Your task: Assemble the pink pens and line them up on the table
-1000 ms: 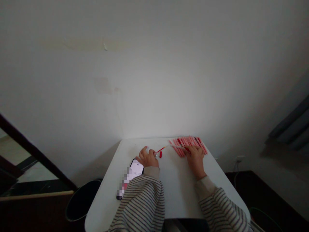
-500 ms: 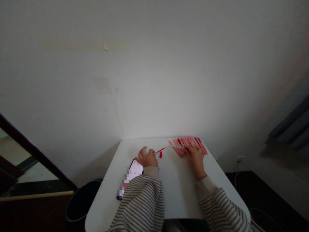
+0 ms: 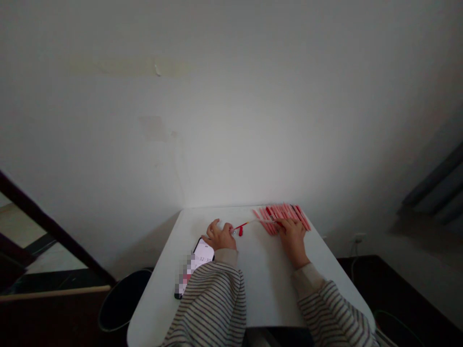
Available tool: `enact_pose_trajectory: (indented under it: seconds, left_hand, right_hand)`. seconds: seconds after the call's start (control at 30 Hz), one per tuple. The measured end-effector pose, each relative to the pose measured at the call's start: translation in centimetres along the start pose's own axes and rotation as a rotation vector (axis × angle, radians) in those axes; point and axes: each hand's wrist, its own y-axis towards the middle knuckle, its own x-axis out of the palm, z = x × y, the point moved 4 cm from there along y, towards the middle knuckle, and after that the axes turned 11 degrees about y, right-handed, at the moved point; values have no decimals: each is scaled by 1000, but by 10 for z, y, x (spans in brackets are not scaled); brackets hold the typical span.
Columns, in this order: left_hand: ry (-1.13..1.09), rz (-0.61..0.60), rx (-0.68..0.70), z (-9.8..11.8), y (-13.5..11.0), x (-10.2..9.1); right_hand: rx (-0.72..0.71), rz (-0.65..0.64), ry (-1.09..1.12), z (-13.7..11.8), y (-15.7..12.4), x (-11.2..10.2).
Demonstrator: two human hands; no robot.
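A white table (image 3: 264, 274) stands against a pale wall. My left hand (image 3: 219, 236) rests on it with curled fingers, pinching a small silvery piece next to a small red cap (image 3: 240, 232). My right hand (image 3: 292, 236) grips a thin red-tipped pen refill (image 3: 249, 222) that points left toward my left hand. Its fingers lie against a row of several pink and red pens (image 3: 284, 216) at the table's far right. Both sleeves are striped.
A phone (image 3: 197, 262) with a lit screen lies at the table's left, partly under my left sleeve. A dark round bin (image 3: 121, 299) stands on the floor to the left. A dark rail crosses the lower left. A wall socket (image 3: 360, 237) sits low on the right.
Both hands stay nearly where they were. The refill's tip has edged slightly closer to my left hand.
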Motion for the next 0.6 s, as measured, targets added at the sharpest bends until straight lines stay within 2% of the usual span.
enact_pose_trajectory:
  seconds: [0.33,0.6]
  left_hand:
    - [35,-14,68,1,2,4]
    - [-34,-23,149,9,-3,11]
  right_hand:
    - [3,37,17,2,0,-4]
    - [-100,0,8,-7,-1,6]
